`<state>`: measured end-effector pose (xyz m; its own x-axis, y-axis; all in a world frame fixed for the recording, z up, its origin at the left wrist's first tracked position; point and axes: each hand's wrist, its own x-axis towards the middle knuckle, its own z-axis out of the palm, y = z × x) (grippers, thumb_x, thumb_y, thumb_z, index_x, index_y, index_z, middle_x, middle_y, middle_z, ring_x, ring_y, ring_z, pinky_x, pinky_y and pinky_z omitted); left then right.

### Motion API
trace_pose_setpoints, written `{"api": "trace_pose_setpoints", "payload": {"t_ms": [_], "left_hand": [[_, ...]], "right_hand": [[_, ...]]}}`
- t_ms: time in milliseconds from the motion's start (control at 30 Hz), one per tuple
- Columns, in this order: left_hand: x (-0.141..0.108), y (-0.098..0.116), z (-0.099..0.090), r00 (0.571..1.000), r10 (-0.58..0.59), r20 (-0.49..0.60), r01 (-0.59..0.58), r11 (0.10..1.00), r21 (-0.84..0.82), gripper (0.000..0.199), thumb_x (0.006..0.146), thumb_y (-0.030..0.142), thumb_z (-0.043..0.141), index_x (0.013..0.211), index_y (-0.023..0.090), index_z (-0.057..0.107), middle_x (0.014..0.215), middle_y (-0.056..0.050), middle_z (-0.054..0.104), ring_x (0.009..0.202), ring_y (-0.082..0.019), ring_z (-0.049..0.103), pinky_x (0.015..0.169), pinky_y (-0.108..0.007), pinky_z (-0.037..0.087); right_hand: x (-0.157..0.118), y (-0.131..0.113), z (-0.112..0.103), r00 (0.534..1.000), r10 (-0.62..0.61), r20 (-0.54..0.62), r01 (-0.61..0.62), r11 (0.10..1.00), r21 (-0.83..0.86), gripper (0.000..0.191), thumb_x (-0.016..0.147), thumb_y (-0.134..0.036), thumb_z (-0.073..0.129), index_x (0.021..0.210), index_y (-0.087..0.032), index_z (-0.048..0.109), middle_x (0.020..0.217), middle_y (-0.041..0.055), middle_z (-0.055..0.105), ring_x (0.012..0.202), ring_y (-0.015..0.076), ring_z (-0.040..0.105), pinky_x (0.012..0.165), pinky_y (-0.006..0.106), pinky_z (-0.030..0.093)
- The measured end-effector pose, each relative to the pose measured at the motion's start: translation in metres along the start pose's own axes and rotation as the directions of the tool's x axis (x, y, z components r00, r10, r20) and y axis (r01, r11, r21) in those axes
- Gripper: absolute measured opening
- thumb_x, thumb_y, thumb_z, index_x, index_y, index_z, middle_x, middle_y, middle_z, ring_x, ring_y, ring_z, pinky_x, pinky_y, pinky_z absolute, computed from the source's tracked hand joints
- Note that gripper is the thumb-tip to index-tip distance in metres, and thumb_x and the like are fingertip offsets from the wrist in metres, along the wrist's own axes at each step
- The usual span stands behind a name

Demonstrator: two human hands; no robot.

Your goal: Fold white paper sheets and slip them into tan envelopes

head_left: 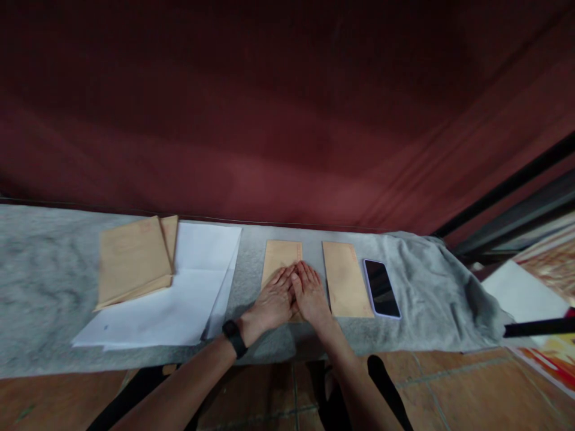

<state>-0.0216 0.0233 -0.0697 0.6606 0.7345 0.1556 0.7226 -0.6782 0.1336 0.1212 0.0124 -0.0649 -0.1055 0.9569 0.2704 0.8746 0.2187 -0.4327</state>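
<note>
A tan envelope [282, 251] lies flat on the grey cloth, partly covered by both hands. My left hand [276, 296] rests on it with fingers stretched out, a black band round the wrist. Touching it, my right hand [311, 294] also lies flat on the envelope, fingers extended. Just to the right is a second tan envelope [348, 281], and beyond that a phone [383, 288] with a dark screen and a pale purple edge.
At the left, several tan envelopes [135, 257] lie over white paper sheets [179, 308]. The grey cloth [431, 293] bunches up at the right. A dark red wall [269, 137] stands behind; a tiled floor [476, 389] shows in front.
</note>
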Motion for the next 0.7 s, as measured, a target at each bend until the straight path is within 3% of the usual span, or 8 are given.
{"api": "trace_pose_setpoints", "payload": {"t_ms": [233, 433, 700], "left_hand": [[-0.014, 0.011, 0.001, 0.996, 0.069, -0.060, -0.073, 0.995, -0.061, 0.066, 0.097, 0.038, 0.052, 0.157, 0.015, 0.036, 0.160, -0.014, 0.042, 0.152, -0.026, 0.033, 0.126, -0.045, 0.018], [-0.025, 0.023, -0.010, 0.985, 0.151, -0.079, -0.156, 0.986, -0.060, 0.061, 0.101, 0.040, 0.046, 0.156, 0.016, 0.036, 0.161, -0.013, 0.040, 0.151, -0.026, 0.034, 0.127, -0.045, 0.014], [-0.043, 0.037, -0.028, 0.985, 0.170, 0.013, -0.166, 0.972, -0.167, 0.065, 0.100, 0.056, 0.045, 0.151, 0.016, 0.044, 0.156, -0.013, 0.049, 0.146, -0.023, 0.042, 0.127, -0.040, 0.020]], "right_hand": [[-0.002, 0.001, 0.000, 0.999, -0.018, 0.032, 0.021, 0.995, -0.099, 0.050, 0.109, -0.032, 0.030, 0.148, -0.009, 0.051, 0.155, 0.0163, 0.049, 0.149, 0.0240, 0.039, 0.122, 0.044, 0.034], [-0.003, 0.002, -0.001, 0.998, -0.027, 0.049, 0.032, 0.993, -0.110, 0.052, 0.109, -0.033, 0.029, 0.150, -0.008, 0.048, 0.157, 0.0171, 0.047, 0.150, 0.0246, 0.036, 0.122, 0.045, 0.034], [-0.003, 0.002, -0.001, 0.998, -0.030, 0.054, 0.035, 0.993, -0.113, 0.054, 0.108, -0.035, 0.028, 0.148, -0.007, 0.050, 0.156, 0.0173, 0.048, 0.149, 0.0269, 0.039, 0.120, 0.046, 0.034]]}}
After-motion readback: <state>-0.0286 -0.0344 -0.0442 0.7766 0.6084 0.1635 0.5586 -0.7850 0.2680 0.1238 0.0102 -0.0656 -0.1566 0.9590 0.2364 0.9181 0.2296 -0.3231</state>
